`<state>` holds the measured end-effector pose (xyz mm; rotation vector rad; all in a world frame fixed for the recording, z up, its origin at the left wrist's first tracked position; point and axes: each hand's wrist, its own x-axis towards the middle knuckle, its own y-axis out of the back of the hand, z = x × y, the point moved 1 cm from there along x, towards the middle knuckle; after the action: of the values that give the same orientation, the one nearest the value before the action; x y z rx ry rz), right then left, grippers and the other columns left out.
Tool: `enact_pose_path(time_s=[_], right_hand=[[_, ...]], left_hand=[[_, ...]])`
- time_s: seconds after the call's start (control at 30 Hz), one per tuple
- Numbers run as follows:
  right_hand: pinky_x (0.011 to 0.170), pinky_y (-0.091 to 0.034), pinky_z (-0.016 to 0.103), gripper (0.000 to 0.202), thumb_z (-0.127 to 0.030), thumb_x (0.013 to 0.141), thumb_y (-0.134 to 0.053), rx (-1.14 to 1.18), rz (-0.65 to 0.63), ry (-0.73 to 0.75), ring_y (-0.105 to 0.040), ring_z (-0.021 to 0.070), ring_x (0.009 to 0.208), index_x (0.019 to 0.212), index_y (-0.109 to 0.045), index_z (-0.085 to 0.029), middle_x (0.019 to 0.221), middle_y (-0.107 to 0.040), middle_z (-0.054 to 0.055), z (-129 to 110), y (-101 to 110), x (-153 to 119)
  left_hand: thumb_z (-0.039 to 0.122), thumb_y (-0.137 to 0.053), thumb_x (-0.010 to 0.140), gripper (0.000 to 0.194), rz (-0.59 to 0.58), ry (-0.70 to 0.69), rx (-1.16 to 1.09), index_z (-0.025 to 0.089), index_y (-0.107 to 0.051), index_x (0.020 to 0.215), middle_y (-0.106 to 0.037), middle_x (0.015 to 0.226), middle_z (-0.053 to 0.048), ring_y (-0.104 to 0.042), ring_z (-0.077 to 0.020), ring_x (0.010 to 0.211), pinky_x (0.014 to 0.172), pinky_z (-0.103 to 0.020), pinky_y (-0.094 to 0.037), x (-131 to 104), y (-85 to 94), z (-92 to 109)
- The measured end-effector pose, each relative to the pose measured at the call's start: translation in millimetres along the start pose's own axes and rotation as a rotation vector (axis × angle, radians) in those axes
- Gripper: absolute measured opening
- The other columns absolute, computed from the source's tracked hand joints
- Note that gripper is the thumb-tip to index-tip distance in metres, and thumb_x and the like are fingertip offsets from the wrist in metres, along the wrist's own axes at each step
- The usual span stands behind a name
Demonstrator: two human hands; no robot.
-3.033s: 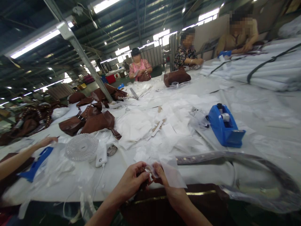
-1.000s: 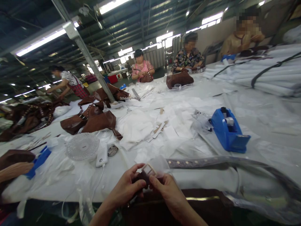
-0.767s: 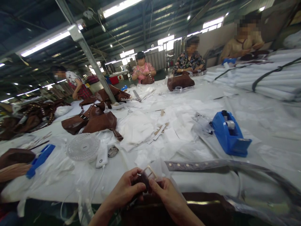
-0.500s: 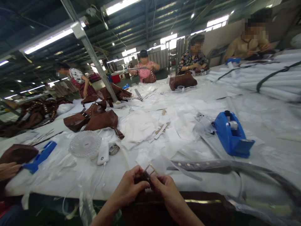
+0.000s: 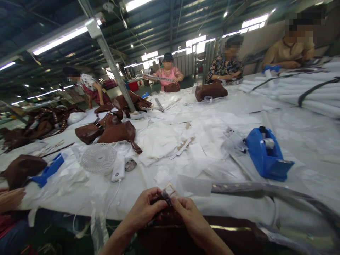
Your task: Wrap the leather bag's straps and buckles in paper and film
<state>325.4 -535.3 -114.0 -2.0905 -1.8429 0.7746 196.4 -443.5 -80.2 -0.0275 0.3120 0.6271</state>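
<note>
At the near edge of the table, both my hands are closed around a metal buckle [image 5: 170, 188] on a short dark strap end. My left hand [image 5: 146, 209] pinches it from the left, with thumb and fingers together. Opposite, my right hand [image 5: 189, 214] presses its thumb against the lower right side of the buckle. Much of the strap end is hidden by my fingers. Below my hands lies a dark brown bag [image 5: 225, 239] with a gold zipper [image 5: 231, 227]. A studded strap in a clear-looking wrap [image 5: 244, 189] stretches to the right.
A blue tape dispenser [image 5: 265, 156] stands right, a white fan [image 5: 98, 157] left. Paper scraps [image 5: 183, 147] and white sheets cover the middle. Brown bags [image 5: 117, 132] lie further back by a metal post [image 5: 114, 67]. A co-worker's hand [image 5: 12, 199] is at far left; several people work around the table.
The view has shifted slightly, so things appear further right. My hands keep hold of the buckle with small finger movements. The co-worker's hand at left has come away from the brown bag.
</note>
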Motion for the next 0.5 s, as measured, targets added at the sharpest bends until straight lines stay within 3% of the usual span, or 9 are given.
enact_pose_path(time_s=[0.17,0.27,0.4,0.5], right_hand=[[0.054,-0.037,0.022,0.054,-0.064,0.074,-0.062,-0.022,0.043,0.020,-0.051,0.0117,0.056,0.076,-0.070,-0.011,0.064,-0.063,0.004,10.4,3.3,7.3],[0.052,-0.037,0.023,0.054,-0.064,0.074,-0.061,-0.155,0.119,0.050,-0.051,0.0128,0.056,0.083,-0.071,-0.011,0.066,-0.063,0.004,16.9,9.2,10.4],[0.064,-0.045,0.031,0.048,-0.053,0.072,-0.069,-0.521,0.477,0.281,-0.057,0.0194,0.066,0.102,-0.068,-0.016,0.073,-0.064,0.005,14.4,15.1,2.1],[0.073,-0.047,0.033,0.034,-0.044,0.073,-0.070,-0.685,0.498,0.492,-0.059,0.0226,0.075,0.097,-0.069,-0.020,0.082,-0.066,0.007,6.9,11.5,-6.3]], left_hand=[[0.034,-0.063,0.077,0.021,0.080,-0.045,0.079,0.016,-0.057,0.086,-0.061,0.071,0.000,-0.056,-0.0142,0.061,0.050,-0.022,-0.047,2.2,-2.2,-5.4],[0.035,-0.062,0.078,0.020,0.160,-0.068,0.143,0.016,-0.055,0.082,-0.062,0.071,-0.001,-0.058,-0.0148,0.060,0.049,-0.022,-0.047,4.7,-2.3,-5.5],[0.037,-0.061,0.078,0.022,0.262,-0.079,0.169,0.016,-0.055,0.082,-0.063,0.071,-0.002,-0.059,-0.0152,0.060,0.049,-0.023,-0.047,8.9,-1.6,-5.1],[0.040,-0.061,0.078,0.025,0.254,-0.084,0.147,0.016,-0.057,0.083,-0.063,0.073,-0.003,-0.059,-0.0154,0.060,0.048,-0.023,-0.046,11.3,-2.5,-4.4]])
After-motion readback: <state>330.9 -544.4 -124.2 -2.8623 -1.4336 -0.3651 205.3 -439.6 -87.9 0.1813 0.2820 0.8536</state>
